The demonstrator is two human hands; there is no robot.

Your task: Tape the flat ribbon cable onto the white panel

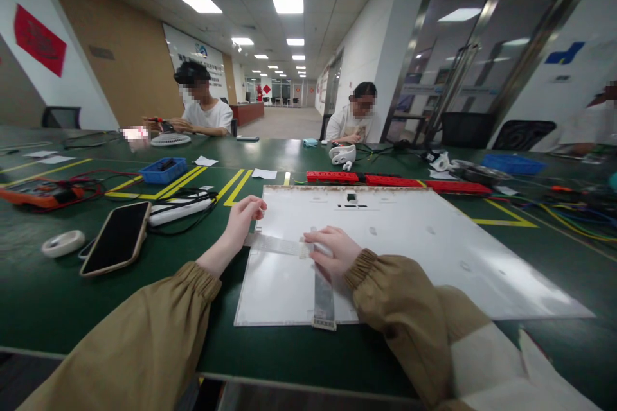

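A large white flat panel (pixel 400 263) lies on the table in front of me. Across its left part runs a pale, semi-transparent flat strip (pixel 279 244). A second greyish strip (pixel 324 300) runs down to the panel's near edge and ends in a dark patterned tip. My right hand (pixel 335 252) rests on the panel where the strips meet, thumb and fingers closing on the end of the pale strip. My left hand (pixel 245 221) is closed by the panel's left edge, above the strip's other end; whatever its curled fingertips hold is too small to make out.
Left of the panel lie a phone (pixel 118 236), a white power strip (pixel 180 209), a blue tray (pixel 164 171) and an orange meter (pixel 41 192). Red bars (pixel 385 181) line its far side. Loose wires (pixel 573 212) lie right. Two people sit across the table; another is far right.
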